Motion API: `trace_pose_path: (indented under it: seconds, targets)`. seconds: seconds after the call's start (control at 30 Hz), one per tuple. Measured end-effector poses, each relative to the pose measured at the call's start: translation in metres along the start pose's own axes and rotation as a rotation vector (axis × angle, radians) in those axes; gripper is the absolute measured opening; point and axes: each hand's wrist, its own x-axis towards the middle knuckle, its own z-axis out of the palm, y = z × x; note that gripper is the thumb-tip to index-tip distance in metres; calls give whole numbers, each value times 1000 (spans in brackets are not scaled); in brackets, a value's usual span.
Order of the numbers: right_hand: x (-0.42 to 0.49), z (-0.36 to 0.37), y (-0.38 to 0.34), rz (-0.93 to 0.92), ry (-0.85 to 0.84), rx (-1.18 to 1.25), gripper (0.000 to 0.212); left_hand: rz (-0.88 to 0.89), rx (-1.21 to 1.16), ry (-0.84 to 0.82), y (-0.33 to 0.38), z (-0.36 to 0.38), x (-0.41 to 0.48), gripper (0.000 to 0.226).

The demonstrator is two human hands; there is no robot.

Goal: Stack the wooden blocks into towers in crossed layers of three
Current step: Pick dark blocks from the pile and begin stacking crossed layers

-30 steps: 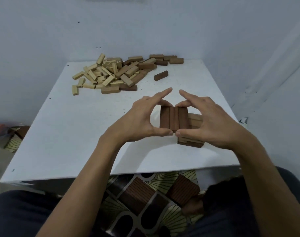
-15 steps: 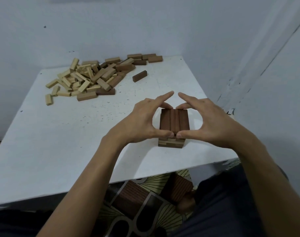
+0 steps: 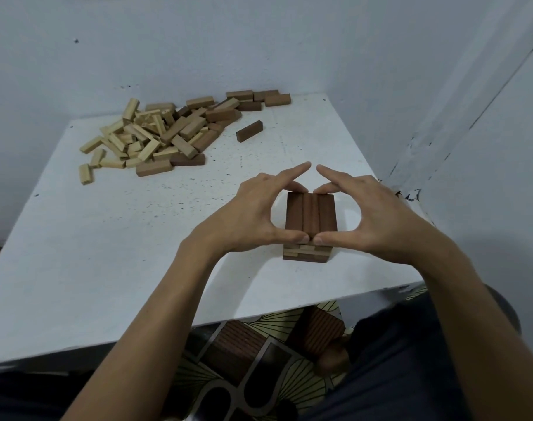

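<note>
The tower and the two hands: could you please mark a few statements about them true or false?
1. The tower's top layer is three dark blocks side by side. True.
2. The left hand holds a loose block. False: together with the right hand, it pinches the tower's top layer by its ends.
3. A lone block lies to the right of the pile. True.
4. The tower stands inside the pile. False: it stands apart from it, near the table's front edge.

A white bench (image 3: 107, 253) stood against the corner of pale blue walls (image 3: 259, 41); under it the floor (image 3: 292, 381) was patterned.
</note>
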Motion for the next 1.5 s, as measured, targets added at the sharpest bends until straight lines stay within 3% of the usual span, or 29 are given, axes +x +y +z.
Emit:
trace_pose_path:
  seconds: [1.5]
  targets:
    - [-3,2,2,13,-23,69,106,-5,-34,-66,-8,4,2,108]
